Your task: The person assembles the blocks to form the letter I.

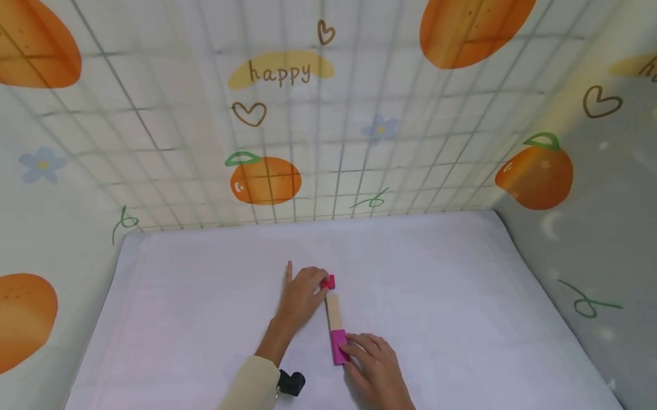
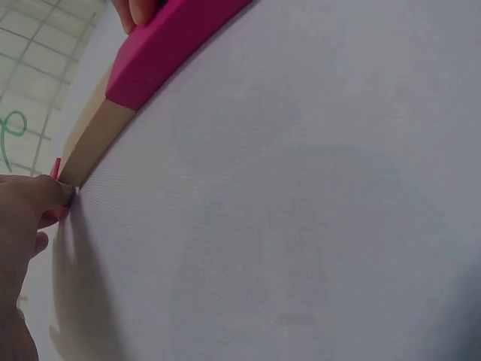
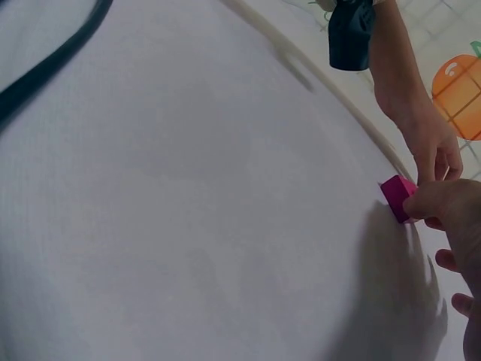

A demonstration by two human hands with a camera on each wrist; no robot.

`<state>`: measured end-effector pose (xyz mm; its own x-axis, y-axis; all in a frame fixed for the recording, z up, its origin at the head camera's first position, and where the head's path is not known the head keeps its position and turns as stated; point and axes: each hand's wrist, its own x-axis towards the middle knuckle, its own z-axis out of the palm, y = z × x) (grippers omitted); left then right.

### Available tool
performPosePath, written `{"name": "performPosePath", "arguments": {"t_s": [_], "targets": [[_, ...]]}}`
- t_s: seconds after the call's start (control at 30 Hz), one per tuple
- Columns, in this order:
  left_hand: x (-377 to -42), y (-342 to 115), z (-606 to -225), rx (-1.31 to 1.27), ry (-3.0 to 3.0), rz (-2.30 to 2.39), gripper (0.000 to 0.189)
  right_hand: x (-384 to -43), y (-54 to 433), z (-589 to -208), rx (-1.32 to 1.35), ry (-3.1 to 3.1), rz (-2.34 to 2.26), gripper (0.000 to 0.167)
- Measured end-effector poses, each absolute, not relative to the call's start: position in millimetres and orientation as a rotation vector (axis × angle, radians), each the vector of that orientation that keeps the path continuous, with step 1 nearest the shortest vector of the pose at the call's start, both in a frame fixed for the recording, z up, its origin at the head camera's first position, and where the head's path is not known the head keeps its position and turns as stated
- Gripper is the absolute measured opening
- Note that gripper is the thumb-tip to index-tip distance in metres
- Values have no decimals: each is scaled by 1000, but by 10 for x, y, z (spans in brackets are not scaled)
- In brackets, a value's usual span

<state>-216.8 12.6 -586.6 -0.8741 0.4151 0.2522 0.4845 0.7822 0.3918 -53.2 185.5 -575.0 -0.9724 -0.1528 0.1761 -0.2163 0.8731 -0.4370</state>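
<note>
A plain wooden block (image 1: 334,313) and a magenta block (image 1: 339,347) lie end to end in a line on the white surface. Just beyond the wooden one's far end is a small red block (image 1: 331,282), which my left hand (image 1: 299,298) pinches between thumb and fingers. My right hand (image 1: 379,369) holds the magenta block's right side and near end. In the left wrist view, right-hand fingertips (image 2: 139,11) rest on the magenta block's top, and the red block is mostly hidden by the left hand. The right wrist view shows my right thumb against the magenta block (image 3: 394,199).
A white cloth (image 1: 445,273) covers the work surface. Behind it rises a printed curtain (image 1: 184,125) with a wire grid showing through, and curtains also hang at both sides. A black device (image 1: 292,383) is strapped at my left wrist, by the beige sleeve (image 1: 250,389).
</note>
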Motion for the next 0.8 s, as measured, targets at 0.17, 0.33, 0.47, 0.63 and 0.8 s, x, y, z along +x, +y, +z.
{"name": "performPosePath", "arguments": {"t_s": [0.17, 0.33, 0.47, 0.63, 0.8], "targets": [[-2196, 92, -5863, -752, -2796, -595, 23, -547, 1853, -5747, 322, -2869, 699, 29], [-2211, 68, -5792, -801, -2799, -539, 23, -560, 1871, -5749, 351, -2810, 690, 30], [-2198, 56, -5747, -810, -2814, -527, 23, -556, 1876, -5769, 354, -2800, 697, 30], [-2169, 49, -5739, -808, -2803, -513, 24, -548, 1877, -5808, 378, -2768, 702, 30], [-2150, 53, -5765, -820, -2775, -483, 22, -541, 1879, -5827, 403, -2741, 708, 31]]}}
